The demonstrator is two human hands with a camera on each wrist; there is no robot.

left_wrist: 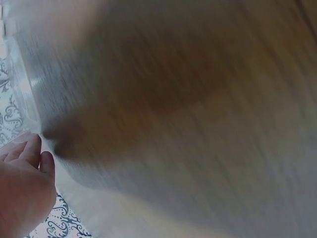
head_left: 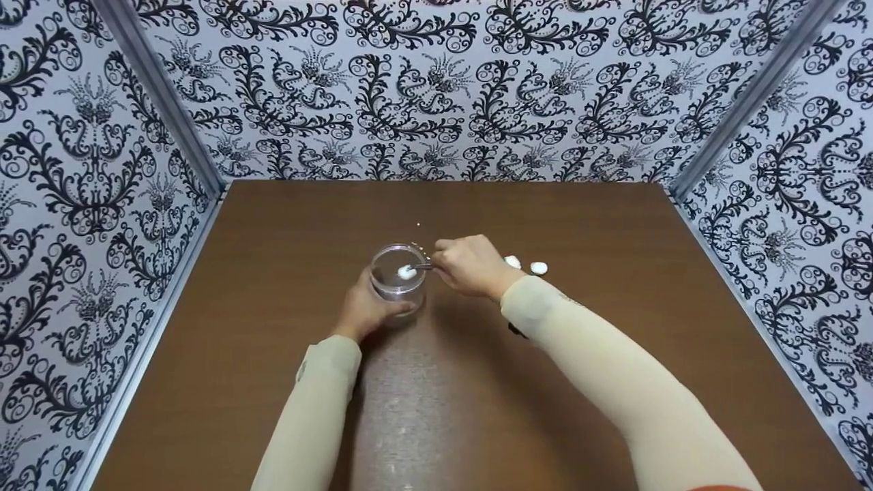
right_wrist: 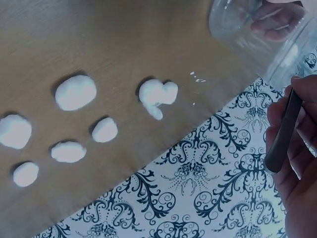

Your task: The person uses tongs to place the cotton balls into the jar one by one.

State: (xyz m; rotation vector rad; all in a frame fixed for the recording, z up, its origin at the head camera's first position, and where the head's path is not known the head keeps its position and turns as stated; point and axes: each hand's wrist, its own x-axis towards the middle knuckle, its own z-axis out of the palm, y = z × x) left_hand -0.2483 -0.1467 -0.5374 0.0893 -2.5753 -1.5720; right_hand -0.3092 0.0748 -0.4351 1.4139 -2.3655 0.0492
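My left hand (head_left: 367,305) grips a clear open-topped jar (head_left: 399,290), its thumb across the front. Into the jar's mouth reaches a pair of metal tweezers (right_wrist: 283,136), pinched in my right hand (head_left: 472,266). A small white lump (head_left: 407,273) is at the tweezers' tips, within the rim as seen from above. Whether it touches the jar wall is unclear. In the left wrist view, part of the left hand (left_wrist: 27,181) shows beside the jar's edge (left_wrist: 25,84). The right hand's fingers (right_wrist: 275,119) lie along the tweezers.
Several smooth white lumps (right_wrist: 76,92) lie on the brown table (head_left: 273,273), two of them showing past the right wrist (head_left: 539,268) in the head view. White crumbs (right_wrist: 199,80) are scattered near the jar. Patterned walls (head_left: 436,88) stand at the back and sides.
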